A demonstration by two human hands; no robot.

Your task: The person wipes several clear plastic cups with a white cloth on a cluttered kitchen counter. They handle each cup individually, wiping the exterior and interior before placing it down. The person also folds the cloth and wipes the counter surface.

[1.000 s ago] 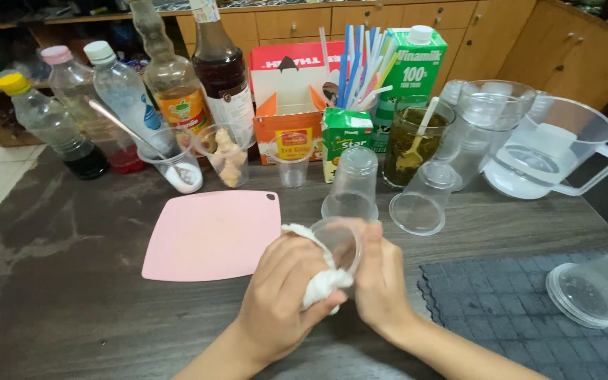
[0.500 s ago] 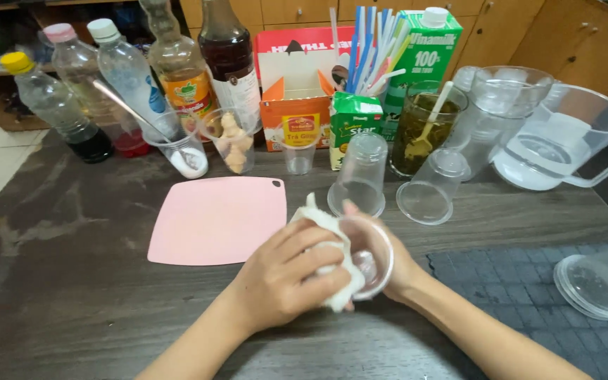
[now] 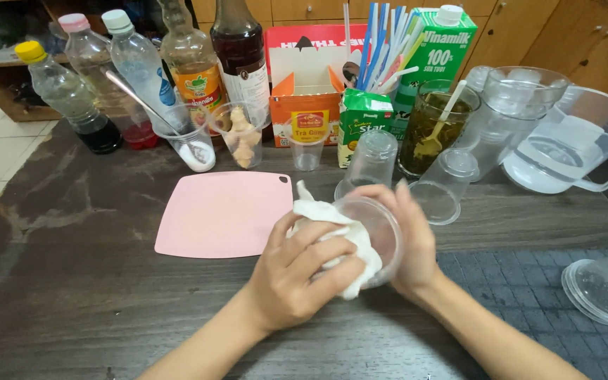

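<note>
A clear plastic cup (image 3: pixel 378 236) is gripped by the right hand (image 3: pixel 406 243) just right of the pink cutting board (image 3: pixel 223 214). A white cloth (image 3: pixel 339 243), pressed against the cup's mouth, is clutched by the left hand (image 3: pixel 297 274). The cup's base is hidden.

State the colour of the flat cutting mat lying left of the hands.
Pale pink: the cutting mat shows plainly in the head view.

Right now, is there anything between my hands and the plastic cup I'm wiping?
Only the white cloth: your left hand presses it against the clear plastic cup. Your right hand grips the cup directly, with nothing visible between them.
</note>
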